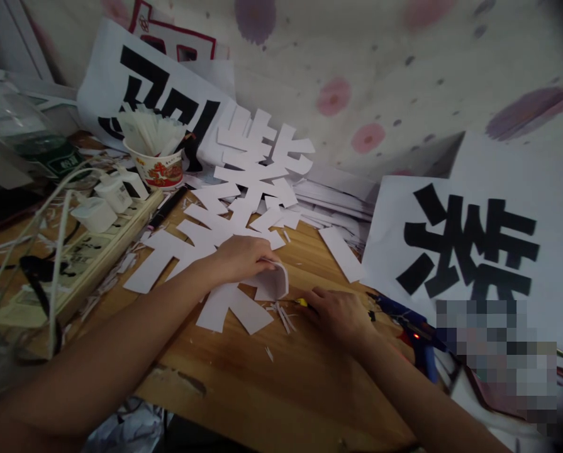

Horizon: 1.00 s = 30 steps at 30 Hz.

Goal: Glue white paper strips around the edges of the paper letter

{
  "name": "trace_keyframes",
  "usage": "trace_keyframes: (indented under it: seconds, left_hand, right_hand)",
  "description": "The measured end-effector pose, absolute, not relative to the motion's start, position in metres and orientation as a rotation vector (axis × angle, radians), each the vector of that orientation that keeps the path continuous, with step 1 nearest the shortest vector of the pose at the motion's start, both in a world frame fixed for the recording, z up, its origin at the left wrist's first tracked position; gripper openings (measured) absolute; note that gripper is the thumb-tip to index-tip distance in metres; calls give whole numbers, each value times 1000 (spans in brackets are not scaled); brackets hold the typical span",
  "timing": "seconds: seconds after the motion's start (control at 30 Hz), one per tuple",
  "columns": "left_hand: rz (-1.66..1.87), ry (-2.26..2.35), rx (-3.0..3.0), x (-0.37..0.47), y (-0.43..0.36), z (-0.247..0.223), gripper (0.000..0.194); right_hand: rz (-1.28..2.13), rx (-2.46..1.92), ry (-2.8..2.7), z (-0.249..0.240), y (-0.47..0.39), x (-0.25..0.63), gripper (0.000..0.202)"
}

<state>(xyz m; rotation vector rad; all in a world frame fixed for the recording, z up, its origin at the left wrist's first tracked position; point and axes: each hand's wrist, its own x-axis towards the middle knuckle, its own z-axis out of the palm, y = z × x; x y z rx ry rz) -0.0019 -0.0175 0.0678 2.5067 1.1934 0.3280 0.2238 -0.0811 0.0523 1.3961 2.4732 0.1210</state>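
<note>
White paper (276, 284) curls up from the wooden worktop (319, 384), pinched in the left hand (243, 258). The right hand (340, 313) closes around what seems a small yellow tool (301, 302), near thin slivers (285, 318). Flat cut-out shapes (206, 233) spread beyond; a blue glue gun (423, 343) lies rightward.

Your right hand (340, 314) hides most of a yellow tool (301, 302); pixelation veils part of the printed sheet (387, 214) at right.
</note>
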Motion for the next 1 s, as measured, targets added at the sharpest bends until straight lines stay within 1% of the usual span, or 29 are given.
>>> trace_keyframes:
  seconds: [0.2, 0.67, 1.0]
  left_hand:
    - [330, 1202, 2504, -3, -18, 68, 19]
    - [331, 1160, 2496, -3, -18, 70, 20]
    - [331, 1155, 2484, -3, -18, 68, 20]
  right_hand:
    - [97, 1384, 2481, 52, -79, 222, 40]
    - [34, 1332, 2522, 57, -75, 227, 35]
    - [79, 1231, 2587, 53, -73, 231, 31]
